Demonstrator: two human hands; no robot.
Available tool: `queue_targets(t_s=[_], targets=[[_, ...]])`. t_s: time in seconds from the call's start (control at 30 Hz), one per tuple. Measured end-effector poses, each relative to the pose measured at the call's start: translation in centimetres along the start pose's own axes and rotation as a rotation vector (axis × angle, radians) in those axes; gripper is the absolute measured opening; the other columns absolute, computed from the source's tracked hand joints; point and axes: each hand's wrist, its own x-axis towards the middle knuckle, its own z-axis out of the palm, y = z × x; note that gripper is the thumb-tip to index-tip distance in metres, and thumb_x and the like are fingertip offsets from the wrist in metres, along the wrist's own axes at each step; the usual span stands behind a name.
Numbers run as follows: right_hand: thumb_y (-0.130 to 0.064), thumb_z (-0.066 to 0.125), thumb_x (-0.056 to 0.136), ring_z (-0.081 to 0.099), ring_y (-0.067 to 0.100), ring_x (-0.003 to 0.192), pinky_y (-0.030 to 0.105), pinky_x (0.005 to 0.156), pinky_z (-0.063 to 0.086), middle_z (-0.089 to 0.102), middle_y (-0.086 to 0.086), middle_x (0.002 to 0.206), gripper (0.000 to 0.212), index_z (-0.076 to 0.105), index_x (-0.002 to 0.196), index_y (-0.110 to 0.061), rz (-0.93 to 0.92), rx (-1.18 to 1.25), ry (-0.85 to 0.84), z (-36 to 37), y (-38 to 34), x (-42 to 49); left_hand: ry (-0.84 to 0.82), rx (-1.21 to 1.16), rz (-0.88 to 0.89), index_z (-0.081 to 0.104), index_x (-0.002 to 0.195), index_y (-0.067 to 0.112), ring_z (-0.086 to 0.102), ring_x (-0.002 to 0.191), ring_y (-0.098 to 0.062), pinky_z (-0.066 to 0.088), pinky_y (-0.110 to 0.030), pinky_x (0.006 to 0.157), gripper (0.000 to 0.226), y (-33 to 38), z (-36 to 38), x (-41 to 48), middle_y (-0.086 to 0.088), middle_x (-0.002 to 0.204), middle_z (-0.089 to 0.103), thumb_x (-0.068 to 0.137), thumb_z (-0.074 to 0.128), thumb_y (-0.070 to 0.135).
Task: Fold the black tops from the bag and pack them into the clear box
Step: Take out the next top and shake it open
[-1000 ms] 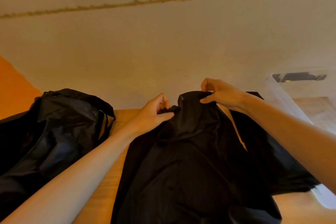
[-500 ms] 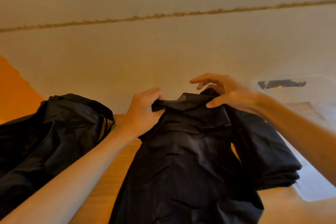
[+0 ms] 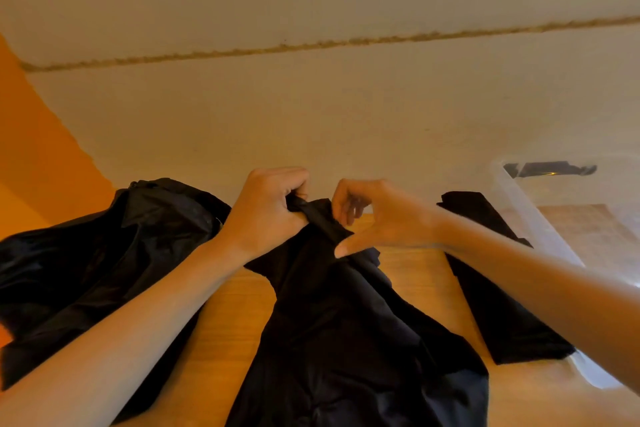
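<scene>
Two bare hands are held close together at the upper end of a crumpled black top [image 3: 332,329] of thin fabric. The garment is raised at that end above a light wooden table [image 3: 228,322] and trails down toward the lower edge of the view.

The left hand [image 3: 266,215] is closed in a fist around the bunched upper edge of the garment, and cloth is seen emerging between its thumb and fingers. The right hand [image 3: 384,222] is set just beside it. Its fingers are curled against the far side of the same rolled edge and its thumb is laid along the near side, so that the cloth is pinched between them.

A shiny black bag [image 3: 104,253], slumped and crumpled, is seen on the table at the left, partly hidden by the left forearm. A second black top [image 3: 498,298], folded into a flat oblong, lies on the table at the right, just beside a clear plastic box [image 3: 540,232]; its near end is crossed by the right forearm. What the box contains cannot be told. A pale wall [image 3: 311,114] is seen behind the table.
</scene>
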Motion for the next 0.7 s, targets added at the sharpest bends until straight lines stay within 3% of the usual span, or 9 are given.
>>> queue_targets(t_s=[0.13, 0.23, 0.3, 0.4, 0.5, 0.6, 0.7], targets=[[-0.021, 0.078, 0.089, 0.066, 0.008, 0.085, 0.025, 0.087, 0.053, 0.070, -0.008, 0.087, 0.010, 0.068, 0.086, -0.022, 0.032, -0.029, -0.007, 0.9, 0.2, -0.1, -0.029, 0.013, -0.050, 0.029, 0.062, 0.024, 0.025, 0.055, -0.010, 0.019, -0.030, 0.053, 0.044, -0.3, -1.3, -0.8, 0.004, 0.057, 0.030, 0.069, 0.066, 0.002], [-0.021, 0.070, 0.095, 0.069, 0.006, 0.099, 0.034, 0.098, 0.053, 0.075, -0.005, 0.101, 0.009, 0.062, 0.092, -0.020, 0.063, 0.014, -0.061, 0.2, -0.2, 0.0, -0.080, -0.013, -0.103, 0.027, 0.061, 0.025, 0.026, 0.054, -0.008, 0.020, -0.030, 0.054, 0.050, -0.7, -2.5, -1.3, 0.005, 0.056, 0.029, 0.072, 0.069, 0.000], [-0.022, 0.076, 0.090, 0.068, 0.003, 0.104, 0.028, 0.101, 0.051, 0.074, -0.005, 0.107, 0.021, 0.058, 0.102, -0.021, 0.084, 0.049, -0.091, 1.0, -0.6, 0.3, -0.092, 0.002, -0.119, 0.027, 0.060, 0.027, 0.026, 0.052, -0.009, 0.020, -0.032, 0.054, 0.052, -0.8, -2.9, -1.1, 0.005, 0.054, 0.028, 0.073, 0.072, 0.003], [-0.026, 0.082, 0.085, 0.065, 0.004, 0.088, 0.016, 0.082, 0.048, 0.069, -0.004, 0.095, 0.027, 0.057, 0.096, -0.027, 0.096, -0.001, -0.089, 3.0, -0.8, 0.8, -0.101, 0.030, -0.137, 0.028, 0.057, 0.027, 0.027, 0.049, -0.011, 0.021, -0.031, 0.051, 0.048, -0.5, -3.1, -0.8, 0.006, 0.051, 0.029, 0.070, 0.072, 0.011], [-0.027, 0.075, 0.092, 0.054, 0.011, 0.069, 0.016, 0.069, 0.041, 0.058, 0.007, 0.075, 0.029, 0.057, 0.076, -0.011, 0.101, -0.025, -0.149, 2.8, -0.4, 1.0, -0.147, 0.063, -0.197, 0.033, 0.057, 0.024, 0.033, 0.050, -0.011, 0.025, -0.029, 0.051, 0.054, -0.4, -3.8, -0.6, 0.006, 0.051, 0.035, 0.075, 0.082, 0.010], [-0.027, 0.070, 0.095, 0.052, 0.016, 0.069, 0.023, 0.071, 0.040, 0.053, 0.008, 0.073, 0.033, 0.053, 0.073, -0.009, 0.112, 0.059, -0.152, 0.8, -0.2, 0.4, -0.346, 0.100, -0.266, 0.053, 0.062, 0.017, 0.050, 0.056, -0.013, 0.035, -0.022, 0.054, 0.039, -0.2, -6.0, -0.5, 0.005, 0.058, 0.053, 0.078, 0.088, 0.024], [-0.033, 0.064, 0.096, 0.045, 0.020, 0.060, 0.026, 0.062, 0.035, 0.047, 0.014, 0.067, 0.039, 0.048, 0.073, -0.005, 0.122, 0.099, -0.129, -1.2, 0.1, -0.2, -0.577, 0.024, -0.367, 0.067, 0.067, 0.011, 0.061, 0.058, -0.014, 0.041, -0.020, 0.055, 0.027, 0.0, -8.7, -0.3, -0.003, 0.063, 0.063, 0.081, 0.085, 0.026]])
